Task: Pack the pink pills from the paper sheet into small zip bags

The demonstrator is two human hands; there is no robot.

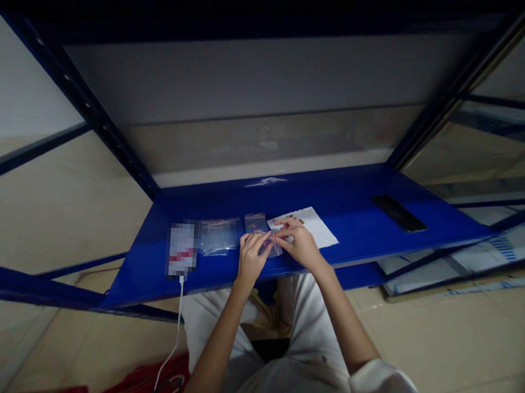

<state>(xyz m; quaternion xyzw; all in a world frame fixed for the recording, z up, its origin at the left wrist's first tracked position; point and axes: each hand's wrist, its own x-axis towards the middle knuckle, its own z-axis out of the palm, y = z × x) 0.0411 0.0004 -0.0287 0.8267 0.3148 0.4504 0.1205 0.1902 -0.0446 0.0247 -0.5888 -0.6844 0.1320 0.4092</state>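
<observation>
Both hands meet over a small clear zip bag [277,251] near the front edge of the blue shelf. My left hand [253,250] pinches the bag's left side, fingers closed. At its upper right, my right hand [299,241] closes thumb and fingertips on the bag's edge. Behind the hands lies another small zip bag [255,221] with something reddish in it. A white sheet of paper [320,228] sits partly under my right hand, with a few small brownish pieces [297,219] on it. Left of my hands rests a stack of clear zip bags [219,236].
A phone-like device [183,248], pixelated, lies at the left with a white cable [179,316] hanging over the front edge. A black phone [399,213] is at the right of the blue shelf [355,196]. Blue uprights [89,115] frame both sides.
</observation>
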